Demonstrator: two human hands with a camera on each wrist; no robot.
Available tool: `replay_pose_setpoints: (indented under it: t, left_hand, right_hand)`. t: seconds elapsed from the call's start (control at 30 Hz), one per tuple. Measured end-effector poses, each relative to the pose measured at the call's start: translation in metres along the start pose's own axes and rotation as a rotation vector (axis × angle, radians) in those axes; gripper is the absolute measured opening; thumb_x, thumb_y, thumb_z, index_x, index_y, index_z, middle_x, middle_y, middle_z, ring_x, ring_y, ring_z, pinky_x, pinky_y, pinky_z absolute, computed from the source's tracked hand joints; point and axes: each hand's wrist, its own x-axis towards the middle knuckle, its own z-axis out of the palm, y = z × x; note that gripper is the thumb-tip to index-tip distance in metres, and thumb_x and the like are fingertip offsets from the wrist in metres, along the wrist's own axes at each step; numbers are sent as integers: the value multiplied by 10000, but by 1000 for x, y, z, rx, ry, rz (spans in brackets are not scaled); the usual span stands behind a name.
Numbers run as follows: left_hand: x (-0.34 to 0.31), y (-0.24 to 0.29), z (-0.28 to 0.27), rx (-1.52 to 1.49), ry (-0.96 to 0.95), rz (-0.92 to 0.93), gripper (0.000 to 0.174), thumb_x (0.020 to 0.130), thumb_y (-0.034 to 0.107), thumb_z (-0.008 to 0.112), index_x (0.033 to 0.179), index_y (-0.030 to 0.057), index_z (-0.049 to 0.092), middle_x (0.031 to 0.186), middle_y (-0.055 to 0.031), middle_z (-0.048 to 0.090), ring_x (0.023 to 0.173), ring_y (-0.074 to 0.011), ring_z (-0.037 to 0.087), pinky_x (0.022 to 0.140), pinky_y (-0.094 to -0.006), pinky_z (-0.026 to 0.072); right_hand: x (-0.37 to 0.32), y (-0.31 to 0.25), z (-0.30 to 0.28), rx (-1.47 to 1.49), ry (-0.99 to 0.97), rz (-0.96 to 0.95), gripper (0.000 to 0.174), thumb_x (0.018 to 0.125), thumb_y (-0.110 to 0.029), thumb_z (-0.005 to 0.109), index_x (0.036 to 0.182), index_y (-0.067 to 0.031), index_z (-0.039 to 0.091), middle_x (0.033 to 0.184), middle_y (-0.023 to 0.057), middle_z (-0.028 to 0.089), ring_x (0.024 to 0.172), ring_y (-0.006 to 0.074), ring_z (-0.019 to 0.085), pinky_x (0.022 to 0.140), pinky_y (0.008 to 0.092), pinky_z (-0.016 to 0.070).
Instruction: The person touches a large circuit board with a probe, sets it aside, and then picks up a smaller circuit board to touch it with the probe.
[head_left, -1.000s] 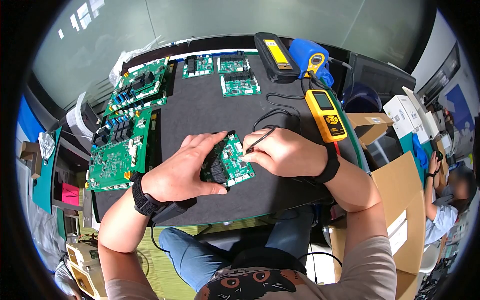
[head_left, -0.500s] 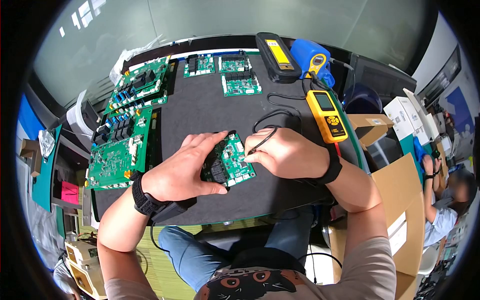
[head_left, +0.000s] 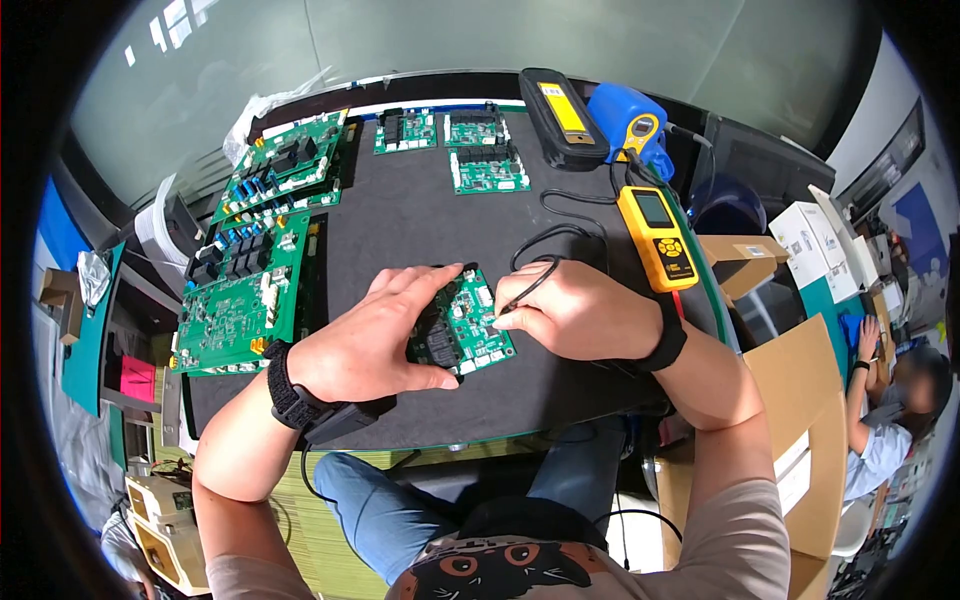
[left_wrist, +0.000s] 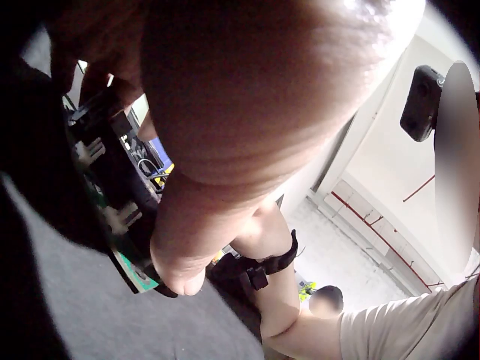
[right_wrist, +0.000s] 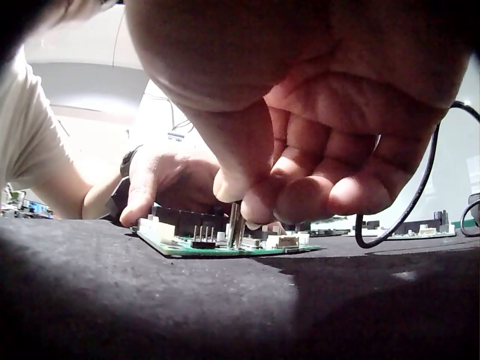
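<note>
A small green circuit board (head_left: 470, 325) with black blocks and white connectors lies on the dark mat in front of the person. The left hand (head_left: 365, 335) holds it by opposite edges, thumb at the near edge and fingers at the far one, covering its left part. Over the board's right part, the right hand (head_left: 580, 310) pinches a slim metal-tipped probe (right_wrist: 236, 226) between thumb and forefinger. Its tip stands upright, right at the board's components, beside a row of pins (right_wrist: 202, 236). A black cable (head_left: 545, 232) loops close by the right hand.
Large green boards (head_left: 245, 300) are stacked at the left. Several small boards (head_left: 490, 170) lie at the back. A yellow handheld meter (head_left: 656, 238), a black case (head_left: 565, 120) and a blue soldering station (head_left: 628, 120) stand at the right. Beyond the table's right edge is an open cardboard box (head_left: 800, 400).
The head view has shifted slightly. Both hands keep their hold, with the probe still at the board. In the background at right, another person's arms have moved.
</note>
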Motion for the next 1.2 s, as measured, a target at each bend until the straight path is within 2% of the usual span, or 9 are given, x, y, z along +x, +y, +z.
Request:
replay_pose_setpoints:
  t: [0.07,0.13,0.37,0.43,0.77,0.87,0.97,1.03,1.2]
  left_hand:
    - [0,0,0,-1,0,2,1079,675,274,935,1539,1,349,1456,-243,478,1333,-412,435,1148,-457,349]
    - [0,0,0,1,-5,-7,1077,677,277,935,1539,2,350,1458,-242,477,1337,-411,434,1149,-458,350]
    - [-1,-3,2,-10,11,-3,1071,683,282,933,1535,-2,350,1462,-241,472,1337,-414,433,1152,-461,346]
    - [-1,-3,2,10,5,28,1024,724,259,895,1529,-29,332,1452,-249,465,1327,-419,420,1151,-453,356]
    - [-2,-4,3,7,-1,9,1024,727,265,893,1533,-20,328,1474,-240,452,1343,-420,409,1157,-456,354]
    - [-1,-4,2,11,-7,10,1025,728,266,892,1534,-19,326,1479,-243,447,1351,-423,403,1161,-459,352]
    - [-1,-4,3,1,-14,-2,1025,729,267,892,1533,-20,326,1479,-248,445,1354,-424,401,1163,-462,350]
    - [-1,-6,3,8,-5,8,1028,728,267,893,1534,-20,324,1478,-251,444,1355,-423,401,1164,-460,350]
    - [-1,-4,3,7,-10,0,1036,724,265,896,1536,-21,320,1475,-253,446,1350,-425,405,1161,-456,352]
  right_hand:
    - [0,0,0,7,8,-7,106,900,-99,669,872,-6,626,799,134,630,782,340,627,712,415,496]
    - [-1,-1,0,-103,-13,-38,124,842,-123,687,812,-3,686,881,95,631,808,286,665,678,406,544]
    - [1,-3,-1,-82,-41,-43,120,845,-110,682,811,3,667,880,100,627,837,295,661,718,414,542]
    - [3,-3,-2,3,-37,-7,101,918,-104,657,889,-11,630,822,132,631,790,330,631,726,408,502]
    - [3,-2,-1,21,-58,-1,89,936,-89,636,900,-7,629,843,109,624,803,308,620,742,399,499]
    - [2,-3,0,73,-56,111,87,935,-85,636,896,-8,628,846,110,621,803,305,618,743,398,498]
    - [1,0,1,81,-58,94,115,926,-132,645,941,-25,605,857,170,612,833,384,623,732,455,503]
    - [1,0,1,81,-52,89,82,932,-77,640,895,-5,623,845,109,618,802,306,617,744,397,499]
    - [2,-1,1,82,-56,82,78,930,-73,644,900,-4,624,849,112,620,804,309,618,742,399,500]
